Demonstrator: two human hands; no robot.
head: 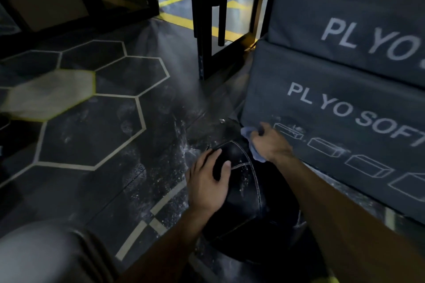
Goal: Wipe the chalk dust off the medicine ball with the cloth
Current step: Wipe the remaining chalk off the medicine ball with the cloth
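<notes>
A black leather medicine ball (243, 195) with white stitching sits on the floor at lower centre, flecked with white chalk dust near its top seam. My left hand (208, 181) rests spread on the ball's upper left side, fingers fairly straight. My right hand (270, 142) grips a bunched blue-grey cloth (253, 145) at the ball's far right edge, close to the foam box. Part of the cloth is hidden inside my fist.
Two stacked grey soft plyo boxes (345, 103) stand right of the ball. Chalk dust is scattered over the dark hexagon-patterned floor (96, 135) left of the ball. A black metal rack upright (204, 30) rises behind. A blurred grey shape (39, 253) fills the lower left corner.
</notes>
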